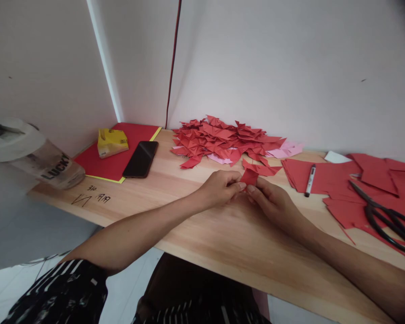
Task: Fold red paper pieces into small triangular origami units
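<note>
My left hand (219, 188) and my right hand (272, 201) meet over the middle of the wooden table (222, 234). Both pinch a small folded piece of red paper (249, 177) between their fingertips, the left from the left side, the right from below and the right. Just behind them lies a big heap of folded red paper pieces (222, 139) against the wall, with a few pink ones mixed in.
Flat red sheets (324, 173) with a marker pen (309, 180) lie to the right, black scissors (388, 218) beyond them. At left sit a black phone (141, 159), a yellow packet (112, 142) on a red folder (97, 164), and a plastic bag (50, 164).
</note>
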`<state>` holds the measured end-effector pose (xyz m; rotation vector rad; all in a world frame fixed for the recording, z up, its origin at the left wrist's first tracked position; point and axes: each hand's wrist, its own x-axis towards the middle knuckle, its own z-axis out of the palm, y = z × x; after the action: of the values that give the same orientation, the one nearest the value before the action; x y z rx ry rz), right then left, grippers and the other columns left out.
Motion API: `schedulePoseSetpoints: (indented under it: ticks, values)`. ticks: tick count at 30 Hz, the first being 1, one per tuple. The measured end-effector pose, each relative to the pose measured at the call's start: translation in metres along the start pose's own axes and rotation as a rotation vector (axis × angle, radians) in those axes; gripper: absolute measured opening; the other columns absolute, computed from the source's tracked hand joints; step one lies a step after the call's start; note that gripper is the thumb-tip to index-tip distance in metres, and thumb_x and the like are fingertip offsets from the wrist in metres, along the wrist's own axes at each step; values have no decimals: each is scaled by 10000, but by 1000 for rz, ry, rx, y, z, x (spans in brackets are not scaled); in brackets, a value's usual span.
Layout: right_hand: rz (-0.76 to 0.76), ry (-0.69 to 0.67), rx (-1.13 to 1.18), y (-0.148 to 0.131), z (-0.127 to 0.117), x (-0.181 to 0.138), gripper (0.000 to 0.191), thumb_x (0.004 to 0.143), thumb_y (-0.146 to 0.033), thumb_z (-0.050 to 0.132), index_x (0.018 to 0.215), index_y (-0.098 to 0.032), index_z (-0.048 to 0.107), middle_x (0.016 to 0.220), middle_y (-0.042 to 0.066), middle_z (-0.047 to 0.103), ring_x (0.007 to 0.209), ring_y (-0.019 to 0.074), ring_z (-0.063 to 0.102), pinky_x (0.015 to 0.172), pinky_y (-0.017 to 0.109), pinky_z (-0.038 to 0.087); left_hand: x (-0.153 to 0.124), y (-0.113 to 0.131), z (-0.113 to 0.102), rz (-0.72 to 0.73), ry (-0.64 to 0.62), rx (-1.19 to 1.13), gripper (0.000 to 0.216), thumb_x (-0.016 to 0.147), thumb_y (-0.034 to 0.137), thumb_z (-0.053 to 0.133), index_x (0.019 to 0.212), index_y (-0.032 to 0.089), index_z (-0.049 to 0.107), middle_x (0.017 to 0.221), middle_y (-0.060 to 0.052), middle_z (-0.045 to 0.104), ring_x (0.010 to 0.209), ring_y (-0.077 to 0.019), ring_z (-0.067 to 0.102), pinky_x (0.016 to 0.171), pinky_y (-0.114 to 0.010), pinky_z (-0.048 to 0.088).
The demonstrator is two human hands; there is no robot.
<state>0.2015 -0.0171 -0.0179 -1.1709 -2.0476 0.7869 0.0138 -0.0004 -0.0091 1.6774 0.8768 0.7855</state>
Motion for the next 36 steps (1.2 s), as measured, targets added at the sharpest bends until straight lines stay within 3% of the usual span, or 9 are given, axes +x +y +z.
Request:
schedulePoseSetpoints:
  ticks: [6,10,17,24,36]
  values:
    - [68,-49,71,-5,1,-2,248,928,-409,519,782,-209,543,680,-13,574,615,140,522,567,261,393,-1,-1,5,-23,49,-53,310,895,312,537,637,156,462,513,57,476,416,-47,435,444,-176,311]
    - [40,-94,102,-7,-2,-1,248,932,-391,516,764,-214,561,673,-15,576,628,144,532,598,267,406,-3,0,4,-53,-36,-103,308,938,348,455,704,155,505,546,47,507,406,-53,448,425,-179,322]
    - [65,-108,172,-8,-10,1,262,922,-406,521,754,-218,589,708,0,601,695,166,576,653,285,444,-2,-1,1,48,21,57,289,926,301,478,686,145,518,568,37,532,441,-48,471,458,-171,349]
    - [70,-73,230,-3,-7,2,304,951,-429,484,767,-212,589,714,10,604,691,160,565,661,287,446,0,-4,2,10,-21,-93,291,926,340,506,709,146,524,594,31,560,449,-54,506,463,-175,392]
    - [63,-104,251,-5,-7,0,307,974,-408,455,772,-217,586,725,9,589,701,158,556,667,287,449,1,-3,0,-76,-50,-176,215,867,217,539,673,127,556,553,28,569,407,-45,500,419,-157,382]
